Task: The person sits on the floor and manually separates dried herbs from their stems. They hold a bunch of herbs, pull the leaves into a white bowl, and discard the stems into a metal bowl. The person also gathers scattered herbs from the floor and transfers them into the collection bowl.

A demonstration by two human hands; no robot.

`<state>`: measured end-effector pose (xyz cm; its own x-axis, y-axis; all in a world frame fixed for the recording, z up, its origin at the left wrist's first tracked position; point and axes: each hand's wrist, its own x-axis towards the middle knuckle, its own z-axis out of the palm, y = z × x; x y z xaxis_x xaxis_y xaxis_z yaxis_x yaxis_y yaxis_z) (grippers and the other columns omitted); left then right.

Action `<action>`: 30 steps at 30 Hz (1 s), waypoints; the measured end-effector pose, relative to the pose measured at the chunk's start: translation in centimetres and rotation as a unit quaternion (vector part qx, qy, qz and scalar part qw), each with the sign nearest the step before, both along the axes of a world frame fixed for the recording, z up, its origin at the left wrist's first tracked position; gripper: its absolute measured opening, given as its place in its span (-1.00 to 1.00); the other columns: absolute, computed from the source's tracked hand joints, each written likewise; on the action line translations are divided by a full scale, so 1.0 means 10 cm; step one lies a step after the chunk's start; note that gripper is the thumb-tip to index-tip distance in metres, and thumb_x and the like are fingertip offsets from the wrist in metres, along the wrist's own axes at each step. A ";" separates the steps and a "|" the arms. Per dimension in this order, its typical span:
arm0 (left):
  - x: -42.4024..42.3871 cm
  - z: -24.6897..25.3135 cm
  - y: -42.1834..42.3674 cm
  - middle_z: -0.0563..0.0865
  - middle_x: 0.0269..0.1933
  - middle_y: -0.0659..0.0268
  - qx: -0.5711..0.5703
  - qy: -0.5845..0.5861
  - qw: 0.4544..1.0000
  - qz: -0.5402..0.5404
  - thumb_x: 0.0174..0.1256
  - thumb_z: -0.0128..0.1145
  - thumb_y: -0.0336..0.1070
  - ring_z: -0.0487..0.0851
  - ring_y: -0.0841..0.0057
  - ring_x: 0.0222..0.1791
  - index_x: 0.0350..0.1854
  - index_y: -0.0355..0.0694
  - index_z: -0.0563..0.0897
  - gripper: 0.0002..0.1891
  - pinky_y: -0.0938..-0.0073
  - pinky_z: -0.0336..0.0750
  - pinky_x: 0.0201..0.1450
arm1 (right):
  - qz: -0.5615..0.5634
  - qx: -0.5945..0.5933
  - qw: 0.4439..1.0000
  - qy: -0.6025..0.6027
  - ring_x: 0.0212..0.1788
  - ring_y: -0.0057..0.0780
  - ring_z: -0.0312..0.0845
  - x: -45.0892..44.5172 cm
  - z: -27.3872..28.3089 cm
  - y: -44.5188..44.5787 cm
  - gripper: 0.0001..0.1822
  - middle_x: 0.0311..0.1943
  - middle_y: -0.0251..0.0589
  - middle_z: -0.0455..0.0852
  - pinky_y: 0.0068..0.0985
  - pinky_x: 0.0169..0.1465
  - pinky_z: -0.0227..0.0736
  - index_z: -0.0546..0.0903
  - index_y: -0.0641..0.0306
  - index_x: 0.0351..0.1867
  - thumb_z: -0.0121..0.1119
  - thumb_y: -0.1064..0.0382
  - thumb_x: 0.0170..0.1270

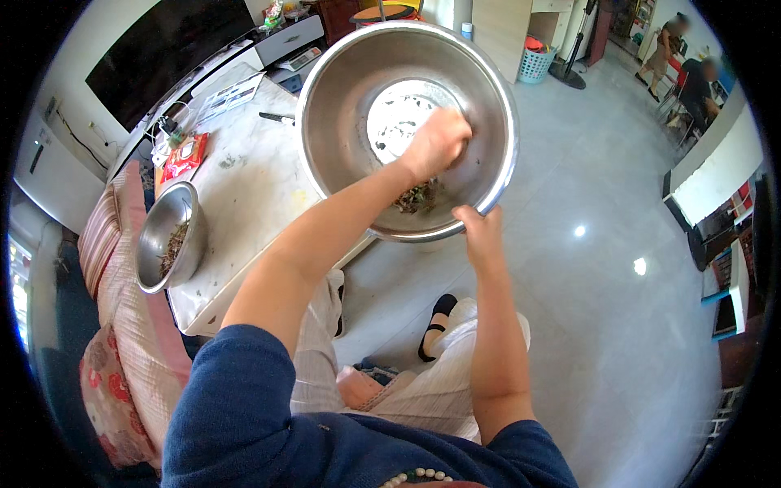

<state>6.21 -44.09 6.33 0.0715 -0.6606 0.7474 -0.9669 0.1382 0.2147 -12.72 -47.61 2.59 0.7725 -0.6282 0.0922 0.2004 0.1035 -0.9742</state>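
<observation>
A large stainless steel bowl [332, 134] is tilted towards me beside and partly over the table's edge. My right hand [483, 235] grips its near rim, thumb over the lip. Inside the bowl, my left hand [440, 141] is curled and blurred by motion, so whether it holds anything is hidden. Below that hand, a small heap of dried plant bits [416, 198] lies against the near wall. Dark flakes [396, 131] are scattered over the bright bottom. A smaller metal bowl [198, 241] with more dried stems [174, 247] stands on the table to my left.
On the marble-patterned table [250, 195] lie a knife [276, 117], a red packet [185, 160] and printed sheets [229, 96]. A quilted sofa [131, 293] is at left. Farther off are a blue basket [537, 64], a stand base [567, 76] and two people [695, 85].
</observation>
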 end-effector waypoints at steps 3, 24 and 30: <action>-0.13 -0.12 0.29 0.53 -0.29 0.21 0.125 -0.028 0.989 -0.078 -0.06 0.18 -0.57 0.53 0.21 -0.15 -0.34 -0.21 0.55 -0.79 0.28 0.47 -0.08 | -0.041 0.036 0.998 -0.009 -0.45 -0.58 0.43 -0.01 0.02 -0.06 -0.80 -0.48 -0.35 0.57 -0.55 -0.38 0.33 0.56 0.44 -0.41 0.14 0.38 -0.11; 0.29 0.20 0.48 0.61 -0.20 0.21 -0.052 -0.025 0.992 0.108 -0.01 0.14 -0.52 0.56 0.19 -0.16 -0.25 -0.21 0.64 -0.78 0.24 0.49 -0.05 | -0.046 0.026 0.999 -0.012 -0.41 -0.58 0.45 0.01 -0.02 -0.14 -0.78 -0.46 -0.33 0.60 -0.52 -0.30 0.36 0.57 0.48 -0.39 0.13 0.37 -0.10; 0.46 0.31 0.53 0.60 -0.19 0.14 -0.032 -0.040 0.982 0.180 -0.02 0.13 -0.56 0.50 0.11 -0.10 -0.19 -0.19 0.64 -0.71 0.19 0.44 0.02 | -0.027 -0.001 1.000 -0.006 -0.42 -0.57 0.45 0.07 -0.02 -0.13 -0.76 -0.46 -0.31 0.61 -0.53 -0.32 0.35 0.58 0.48 -0.37 0.14 0.36 -0.11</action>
